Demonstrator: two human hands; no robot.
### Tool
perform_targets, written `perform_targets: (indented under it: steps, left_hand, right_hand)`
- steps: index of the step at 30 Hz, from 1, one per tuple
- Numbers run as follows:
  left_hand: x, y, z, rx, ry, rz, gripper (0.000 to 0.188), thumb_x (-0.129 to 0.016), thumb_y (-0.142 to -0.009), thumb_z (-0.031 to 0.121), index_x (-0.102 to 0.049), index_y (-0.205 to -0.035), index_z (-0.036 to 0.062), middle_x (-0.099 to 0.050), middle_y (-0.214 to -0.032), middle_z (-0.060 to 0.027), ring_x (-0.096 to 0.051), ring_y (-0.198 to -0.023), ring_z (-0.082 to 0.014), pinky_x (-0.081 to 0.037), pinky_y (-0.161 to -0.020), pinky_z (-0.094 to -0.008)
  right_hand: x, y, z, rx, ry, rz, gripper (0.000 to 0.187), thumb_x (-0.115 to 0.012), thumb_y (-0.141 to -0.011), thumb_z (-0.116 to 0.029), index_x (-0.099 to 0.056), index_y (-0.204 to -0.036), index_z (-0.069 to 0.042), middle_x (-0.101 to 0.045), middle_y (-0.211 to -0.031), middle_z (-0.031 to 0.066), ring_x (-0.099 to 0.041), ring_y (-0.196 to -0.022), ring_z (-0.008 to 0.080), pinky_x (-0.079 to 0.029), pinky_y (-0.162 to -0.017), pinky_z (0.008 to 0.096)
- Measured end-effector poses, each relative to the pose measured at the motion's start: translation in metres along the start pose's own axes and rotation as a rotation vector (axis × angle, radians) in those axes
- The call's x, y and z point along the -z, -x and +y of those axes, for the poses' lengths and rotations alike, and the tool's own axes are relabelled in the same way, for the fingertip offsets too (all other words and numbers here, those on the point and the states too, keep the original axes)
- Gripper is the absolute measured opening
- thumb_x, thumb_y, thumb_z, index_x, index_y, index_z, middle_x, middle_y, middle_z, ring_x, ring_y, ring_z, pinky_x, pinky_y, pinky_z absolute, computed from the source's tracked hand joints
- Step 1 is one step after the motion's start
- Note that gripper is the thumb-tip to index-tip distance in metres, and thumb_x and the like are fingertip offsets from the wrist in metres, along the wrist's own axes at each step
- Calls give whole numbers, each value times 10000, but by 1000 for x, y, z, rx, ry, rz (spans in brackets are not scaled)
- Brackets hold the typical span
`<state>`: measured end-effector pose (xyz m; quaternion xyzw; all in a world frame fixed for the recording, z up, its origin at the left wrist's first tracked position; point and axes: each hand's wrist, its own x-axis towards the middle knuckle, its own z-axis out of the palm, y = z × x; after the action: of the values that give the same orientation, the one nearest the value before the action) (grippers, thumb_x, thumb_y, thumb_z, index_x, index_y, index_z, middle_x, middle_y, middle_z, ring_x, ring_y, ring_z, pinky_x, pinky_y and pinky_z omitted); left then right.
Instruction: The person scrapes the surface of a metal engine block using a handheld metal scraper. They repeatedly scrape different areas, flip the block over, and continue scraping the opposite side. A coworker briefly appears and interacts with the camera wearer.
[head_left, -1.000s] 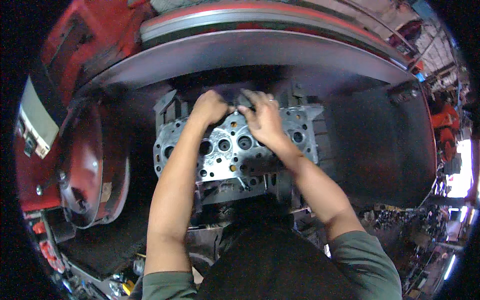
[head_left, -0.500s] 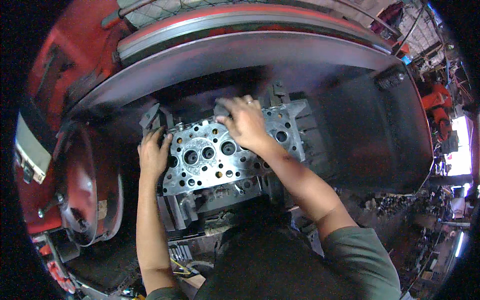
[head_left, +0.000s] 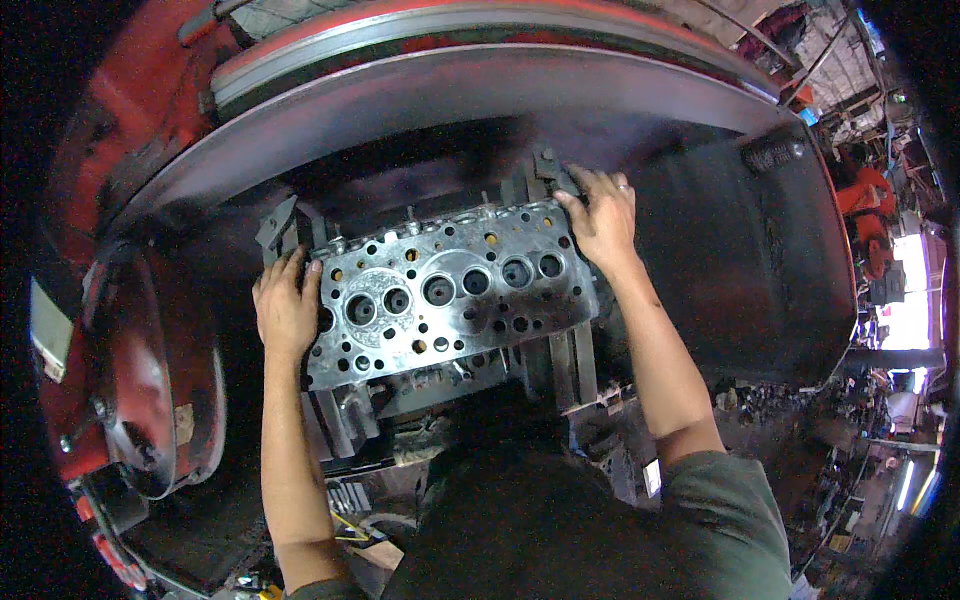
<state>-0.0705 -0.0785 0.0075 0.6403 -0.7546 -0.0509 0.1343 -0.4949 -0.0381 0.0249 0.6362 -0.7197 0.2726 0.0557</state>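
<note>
A silvery engine cylinder head (head_left: 455,322) lies with its flat, hole-filled face up, tilted slightly so its right end sits farther from me. Round valve ports run along its middle, and several short studs stand along its far edge. My left hand (head_left: 287,305) grips the left end, fingers bent over the edge and thumb by the face. At the far right corner, my right hand (head_left: 607,225) holds the other end, a ring on one finger. The undersides of both grips are hidden.
Dark metal supports (head_left: 572,365) hold the cylinder head from below. A curved dark guard (head_left: 450,90) rises behind it. To the left stands a round red housing (head_left: 150,370). Cluttered parts (head_left: 770,420) lie on the floor at right.
My right hand has moved from the far middle edge of the cylinder head to its right end. My left hand stays at the left end. The view has shifted a little.
</note>
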Motion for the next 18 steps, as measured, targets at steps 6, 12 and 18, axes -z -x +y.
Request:
perform_targets:
  steps: [6, 12, 18]
  left_hand:
    - [0, 1, 0, -22, -43, 27, 462, -554, -1022, 379, -653, -1327, 46, -647, -1331, -173, -578, -1255, -358, -377, -1116, -494]
    - [0, 2, 2, -6, -13, 35, 458, -556, -1021, 374, -657, -1322, 44, -647, -1329, -181, -576, -1257, -360, -375, -1117, -490]
    - [1, 1, 2, 17, -6, 3, 469, -559, -1019, 386, -656, -1318, 38, -647, -1325, -182, -572, -1261, -358, -372, -1118, -481]
  right_hand:
    - [-4, -1, 4, -33, 77, -120, 407, -699, -918, -326, -697, -1253, -95, -689, -1076, 152, -582, -1028, 377, -437, -923, 478]
    - [0, -1, 7, 24, 29, 36, 405, -698, -915, -317, -699, -1259, -104, -688, -1091, 144, -578, -1052, 367, -432, -918, 474]
    - [1, 6, 2, 21, 76, 5, 402, -694, -923, -287, -689, -1278, -99, -686, -1149, 149, -574, -1074, 381, -429, -976, 467]
